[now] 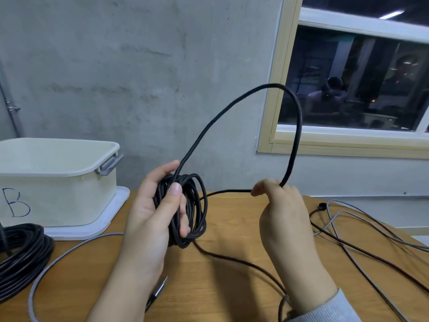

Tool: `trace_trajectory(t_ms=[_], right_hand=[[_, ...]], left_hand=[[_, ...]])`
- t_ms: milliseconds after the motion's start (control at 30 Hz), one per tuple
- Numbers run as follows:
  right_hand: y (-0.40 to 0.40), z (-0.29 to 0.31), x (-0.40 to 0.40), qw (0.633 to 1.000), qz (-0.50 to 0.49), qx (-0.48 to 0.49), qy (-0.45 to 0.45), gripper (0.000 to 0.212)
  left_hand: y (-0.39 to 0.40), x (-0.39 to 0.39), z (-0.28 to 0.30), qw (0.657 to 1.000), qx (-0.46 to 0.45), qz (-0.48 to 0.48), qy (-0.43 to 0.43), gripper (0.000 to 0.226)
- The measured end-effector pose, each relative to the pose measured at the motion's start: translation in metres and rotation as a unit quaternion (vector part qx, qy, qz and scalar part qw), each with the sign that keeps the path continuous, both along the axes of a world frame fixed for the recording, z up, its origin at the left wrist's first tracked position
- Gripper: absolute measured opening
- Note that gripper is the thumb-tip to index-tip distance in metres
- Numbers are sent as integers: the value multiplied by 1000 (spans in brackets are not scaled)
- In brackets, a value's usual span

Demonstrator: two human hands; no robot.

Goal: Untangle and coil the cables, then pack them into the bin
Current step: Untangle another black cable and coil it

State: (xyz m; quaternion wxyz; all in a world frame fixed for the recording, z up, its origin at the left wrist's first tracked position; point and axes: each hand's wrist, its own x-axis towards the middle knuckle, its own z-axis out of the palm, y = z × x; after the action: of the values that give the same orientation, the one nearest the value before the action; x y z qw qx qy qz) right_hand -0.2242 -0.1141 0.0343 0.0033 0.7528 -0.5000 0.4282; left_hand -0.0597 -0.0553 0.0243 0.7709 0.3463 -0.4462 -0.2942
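Left hand (151, 205) holds a black coil (190, 210) upright above the table (232, 287), fingers curled through the loops, thumb pressed across the front strands. Several turns in the bundle.

Right hand (282, 212) is raised beside it, fingers closed round the black cable (243, 98). From the coil the cable climbs in one tall arch and comes down into the right fist. Past the fist it runs left as a short level stretch, just above the table's far edge.

A dark strand drops from the coil's bottom, trails over the wood toward the right wrist.

Bin (58, 182): cream, open, far left on the table, standing on its white lid (111, 219). "B" inked on the near wall. What it holds cannot be seen from here.

A second black coil (21, 256) lies flat at the left edge, in front of the bin. A grey braided cable (58, 256) curves beside it, metal plug (160, 289) showing under the left forearm.

Right side: loose grey and dark cables (371, 240) crossing each other, uncoiled.
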Motion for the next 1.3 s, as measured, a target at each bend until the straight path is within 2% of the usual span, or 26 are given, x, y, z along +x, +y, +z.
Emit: trace_trajectory(t_ms=[67, 167, 233, 267, 367, 433, 500, 600, 700, 800, 900, 1133, 1300], right_hand=[[-4, 9, -2, 999, 40, -17, -2, 44], [-5, 27, -1, 984, 132, 83, -85, 23], [-3, 37, 3, 975, 164, 91, -122, 14], [-2, 41, 5, 973, 174, 79, -127, 15], [-3, 56, 6, 973, 196, 43, -114, 45], [-4, 70, 3, 980, 184, 20, -74, 51], [-9, 81, -4, 990, 139, -20, -5, 41], [-24, 88, -21, 987, 3, -93, 134, 44], [-33, 84, -30, 962, -97, -42, 253, 49], [-29, 66, -19, 951, -73, -30, 300, 48], [-14, 46, 2, 962, 48, -20, 268, 61], [-9, 28, 25, 971, 164, 33, 169, 69], [-16, 14, 33, 971, 214, 87, 62, 38]], left_hand=[[1, -1, 1, 1000, 4, -11, -23, 29], [2, -8, 2, 999, 9, -9, -50, 29], [4, -12, 3, 999, 13, -5, -52, 29], [5, -14, 3, 999, 14, -2, -52, 29], [8, -18, 9, 998, 11, 2, -64, 30], [12, -19, 15, 997, 4, -2, -74, 30], [17, -18, 21, 997, -6, -9, -79, 30], [25, -14, 26, 997, -22, -23, -71, 31], [33, -15, 27, 996, -32, -34, -75, 32], [35, -21, 25, 996, -32, -17, -80, 31], [33, -23, 24, 998, -29, -13, -62, 31], [28, -16, 22, 996, -25, -69, -43, 29], [18, -15, 20, 996, -49, -71, -21, 28]])
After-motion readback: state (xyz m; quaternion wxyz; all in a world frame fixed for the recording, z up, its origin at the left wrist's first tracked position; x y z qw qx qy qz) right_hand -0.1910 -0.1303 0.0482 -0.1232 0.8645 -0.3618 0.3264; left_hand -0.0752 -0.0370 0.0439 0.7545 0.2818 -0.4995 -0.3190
